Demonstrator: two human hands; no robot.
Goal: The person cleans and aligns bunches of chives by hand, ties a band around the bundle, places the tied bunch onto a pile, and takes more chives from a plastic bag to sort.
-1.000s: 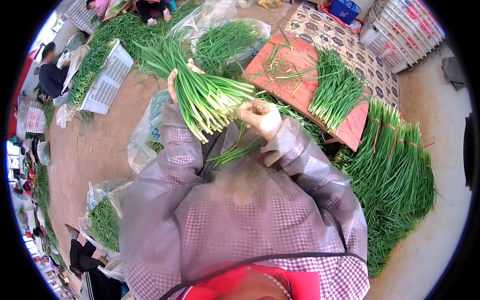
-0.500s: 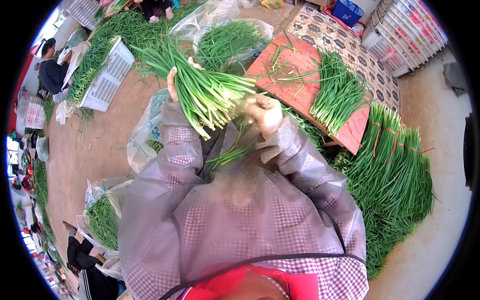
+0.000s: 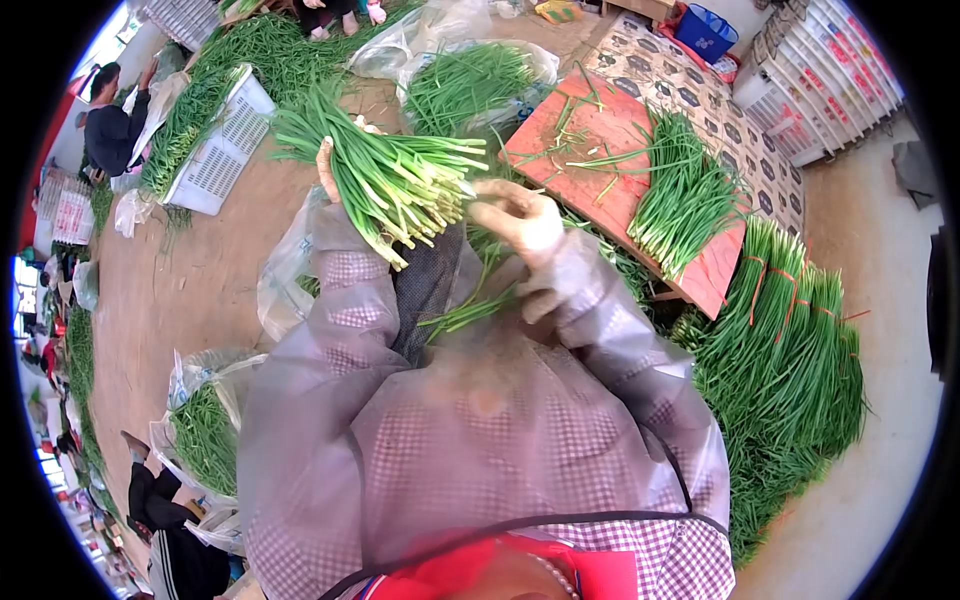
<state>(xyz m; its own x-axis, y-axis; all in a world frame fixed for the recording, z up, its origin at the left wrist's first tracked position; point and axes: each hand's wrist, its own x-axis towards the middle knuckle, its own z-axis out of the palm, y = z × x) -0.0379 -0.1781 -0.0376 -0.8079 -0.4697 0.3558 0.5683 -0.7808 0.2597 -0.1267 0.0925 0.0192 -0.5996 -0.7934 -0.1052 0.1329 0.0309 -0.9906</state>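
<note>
A thick bunch of green stalks (image 3: 400,185) with pale ends lies in my left hand (image 3: 328,170), whose fingers wrap round it from the far left side. Close to the pale ends is my right hand (image 3: 520,215), its thumb and fingertips pinched together; anything between them is too small to name. Under my right hand a few loose stalks (image 3: 470,312) hang over my lap. On the red board (image 3: 600,130) to the right rests a pile of stalks (image 3: 680,195).
Tied bundles (image 3: 800,300) stand at the right beside the board. A bag of greens (image 3: 465,85) lies ahead. A white crate (image 3: 220,150) is at the left, near a seated person (image 3: 110,130). Stacked crates (image 3: 820,85) fill the back right.
The bunch and my left hand have shifted slightly left. My right hand has also moved a little left, and its fingertips remain by the pale ends.
</note>
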